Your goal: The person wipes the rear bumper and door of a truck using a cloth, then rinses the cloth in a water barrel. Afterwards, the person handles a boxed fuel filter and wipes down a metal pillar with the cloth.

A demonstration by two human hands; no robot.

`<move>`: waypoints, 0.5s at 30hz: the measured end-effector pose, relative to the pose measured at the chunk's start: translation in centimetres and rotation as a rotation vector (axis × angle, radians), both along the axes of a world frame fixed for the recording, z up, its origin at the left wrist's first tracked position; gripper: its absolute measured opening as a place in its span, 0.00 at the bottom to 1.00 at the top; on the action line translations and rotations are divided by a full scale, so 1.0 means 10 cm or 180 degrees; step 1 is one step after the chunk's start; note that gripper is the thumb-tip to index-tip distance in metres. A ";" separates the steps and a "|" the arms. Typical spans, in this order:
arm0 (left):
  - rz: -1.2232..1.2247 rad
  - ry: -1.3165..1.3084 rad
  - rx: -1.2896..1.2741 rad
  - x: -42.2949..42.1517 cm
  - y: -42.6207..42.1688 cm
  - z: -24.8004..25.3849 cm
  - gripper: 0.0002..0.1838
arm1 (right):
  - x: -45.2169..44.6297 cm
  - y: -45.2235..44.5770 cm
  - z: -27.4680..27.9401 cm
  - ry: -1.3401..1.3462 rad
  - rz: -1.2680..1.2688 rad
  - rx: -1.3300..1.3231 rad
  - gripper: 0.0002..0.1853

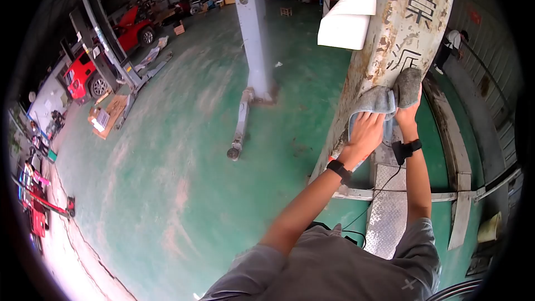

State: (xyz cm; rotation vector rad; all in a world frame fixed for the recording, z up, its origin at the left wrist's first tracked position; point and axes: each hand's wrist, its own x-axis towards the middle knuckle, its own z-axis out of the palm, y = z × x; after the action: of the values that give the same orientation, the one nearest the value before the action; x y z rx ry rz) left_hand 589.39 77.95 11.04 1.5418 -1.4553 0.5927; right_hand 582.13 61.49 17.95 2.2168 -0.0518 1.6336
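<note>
A worn off-white lift post (401,28) with black lettering and rust-brown peeled patches rises in front of me. My left hand (365,134) presses a grey cloth (373,101) against it, fingers bent over the fabric. Close beside it on the right, my right hand (408,114) grips a darker, dirty-looking bunch of grey cloth (408,86) just under the lettering. Whether both bunches belong to one cloth, I cannot tell. Each wrist wears a black band, and a cable hangs from the right one. A white sheet (345,30) curls out from the post's upper left side.
Below my hands lies a metal tread-plate ramp (387,206) with a crossbar (356,193). A blue-grey lift post (251,28) with a low arm (239,128) stands left on the green floor. Red cars (92,75) are farther left. Another person (451,44) is at the right.
</note>
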 end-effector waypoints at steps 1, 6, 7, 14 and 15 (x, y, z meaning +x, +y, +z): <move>0.0022 0.0035 0.0005 -0.03 0.05 0.02 0.35 | 0.00 -0.01 -0.03 0.0010 -0.0019 -0.0012 0.18; -0.0318 0.0486 0.0041 -0.14 0.30 0.15 0.45 | 0.02 -0.02 -0.08 -0.0070 -0.0007 -0.0053 0.21; -0.0401 0.0583 -0.0001 -0.14 0.32 0.17 0.47 | 0.02 0.01 -0.09 -0.0082 -0.0080 -0.0054 0.21; -0.0783 0.1071 0.0032 -0.18 0.39 0.00 0.41 | 0.06 0.18 -0.11 -0.0424 -0.0007 0.0094 0.19; -0.0782 0.1166 0.0166 -0.18 0.42 -0.07 0.42 | 0.06 0.23 -0.08 -0.0471 0.0092 0.0156 0.18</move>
State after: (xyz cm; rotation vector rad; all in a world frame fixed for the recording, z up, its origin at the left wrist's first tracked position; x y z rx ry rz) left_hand 587.58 82.17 10.35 1.3956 -1.3538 0.1183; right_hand 582.70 63.78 17.18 2.1376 -0.1010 1.8282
